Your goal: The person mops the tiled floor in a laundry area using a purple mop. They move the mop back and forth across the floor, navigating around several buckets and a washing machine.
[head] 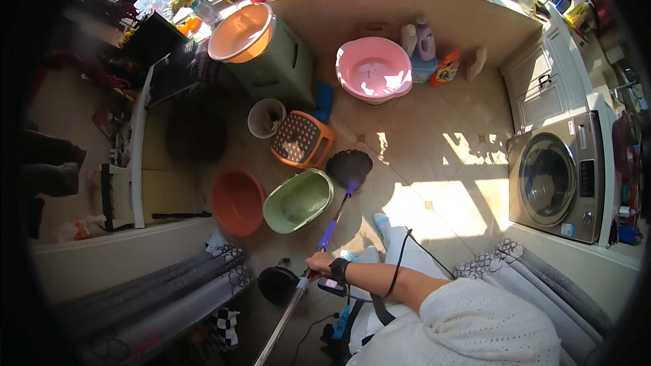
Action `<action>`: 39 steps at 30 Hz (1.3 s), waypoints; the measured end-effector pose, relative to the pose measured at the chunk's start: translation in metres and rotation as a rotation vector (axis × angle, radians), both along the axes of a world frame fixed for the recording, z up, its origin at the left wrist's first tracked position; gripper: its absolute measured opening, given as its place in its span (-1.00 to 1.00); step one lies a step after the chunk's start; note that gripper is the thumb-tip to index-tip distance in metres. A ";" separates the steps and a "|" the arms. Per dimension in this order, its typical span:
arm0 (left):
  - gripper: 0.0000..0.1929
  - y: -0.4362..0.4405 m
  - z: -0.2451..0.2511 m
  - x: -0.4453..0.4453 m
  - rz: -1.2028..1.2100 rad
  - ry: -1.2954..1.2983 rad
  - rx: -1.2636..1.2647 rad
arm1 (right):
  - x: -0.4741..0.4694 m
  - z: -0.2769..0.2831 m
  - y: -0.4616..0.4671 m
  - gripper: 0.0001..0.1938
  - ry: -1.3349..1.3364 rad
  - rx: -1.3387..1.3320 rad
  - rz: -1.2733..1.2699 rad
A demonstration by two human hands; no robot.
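My right hand [320, 263] is closed around the metal pole of a mop [331, 223], which has purple sleeves along its shaft. The dark, shaggy mop head [351, 169] rests on the tiled floor, in front of an orange stool [304, 138]. To the left of the shaft stands a green oval tub [299, 201] that seems to hold some water. A red basin [238, 203] is beside it. My left hand is out of view. A black cable runs from a small device [331, 285] hanging below my right wrist.
A pink basin [374, 68], detergent bottles [425, 40] and an orange detergent bag [446, 68] stand by the far wall. A washing machine [552, 178] is at right. An orange basin [241, 33] tops a grey-green cabinet [274, 68]. Curtains [188, 284] hang on both sides.
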State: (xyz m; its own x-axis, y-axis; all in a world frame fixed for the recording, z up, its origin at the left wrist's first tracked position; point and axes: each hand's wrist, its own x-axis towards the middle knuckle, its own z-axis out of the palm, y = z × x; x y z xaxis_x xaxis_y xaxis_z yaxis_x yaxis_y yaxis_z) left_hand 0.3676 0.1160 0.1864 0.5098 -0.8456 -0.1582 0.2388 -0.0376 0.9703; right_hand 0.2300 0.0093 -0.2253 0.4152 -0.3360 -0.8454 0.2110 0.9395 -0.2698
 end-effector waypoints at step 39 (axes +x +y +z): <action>-0.62 -0.055 -0.028 0.040 -0.833 -0.019 -0.121 | -0.002 -0.044 0.054 -0.76 0.037 0.111 -0.731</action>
State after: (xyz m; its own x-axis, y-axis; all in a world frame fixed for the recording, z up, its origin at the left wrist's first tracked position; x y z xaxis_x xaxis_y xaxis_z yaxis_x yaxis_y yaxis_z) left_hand 0.4076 0.0612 0.1587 -0.2864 -0.9573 -0.0400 0.1626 -0.0898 0.9826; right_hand 0.2278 0.0630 -0.2698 0.0886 -0.4277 -0.8996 0.7861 0.5846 -0.2005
